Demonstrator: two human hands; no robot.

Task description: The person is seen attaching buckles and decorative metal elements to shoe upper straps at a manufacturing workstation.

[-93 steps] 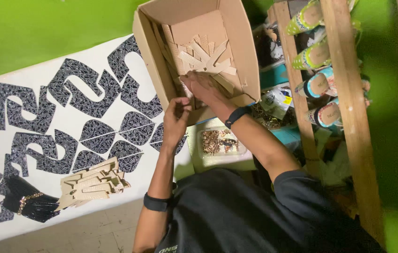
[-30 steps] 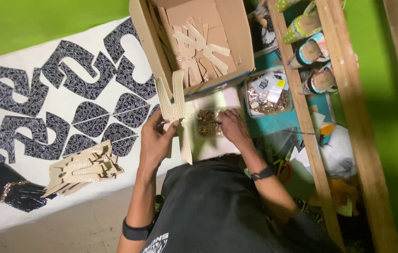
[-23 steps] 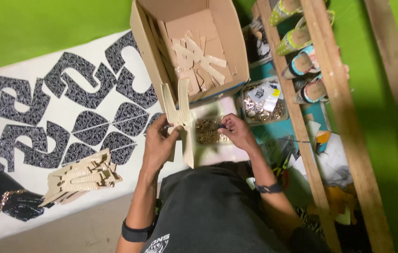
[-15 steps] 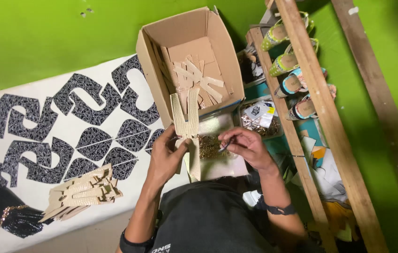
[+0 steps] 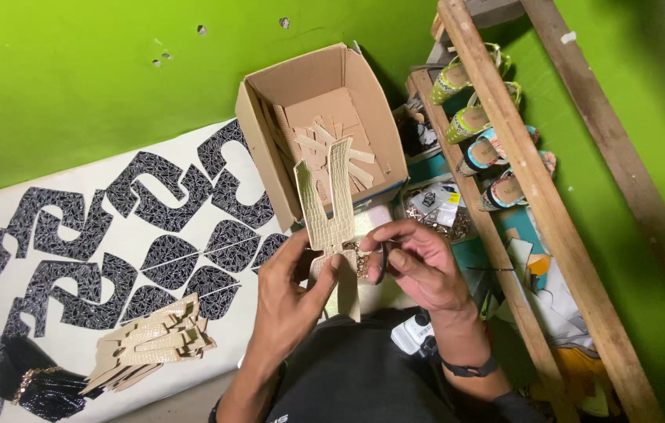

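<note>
The left hand (image 5: 289, 286) pinches the forked beige textured cut-out (image 5: 328, 215) at its waist, holding it upright near the cardboard box (image 5: 270, 149). The right hand (image 5: 419, 262), fingers curled together, nips a small metal piece (image 5: 362, 258) against it. A stack of beige cut-outs (image 5: 156, 345) lies at the left.

Evenly bright, sharp throughout; soft shadows at 1 o'clock beside cardboard box (image 5: 325, 117); no glare.

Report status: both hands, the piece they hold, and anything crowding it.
Left hand grips beige forked cutout, upright. Right hand pinches at its base. Cardboard box close behind, not touching.
</note>
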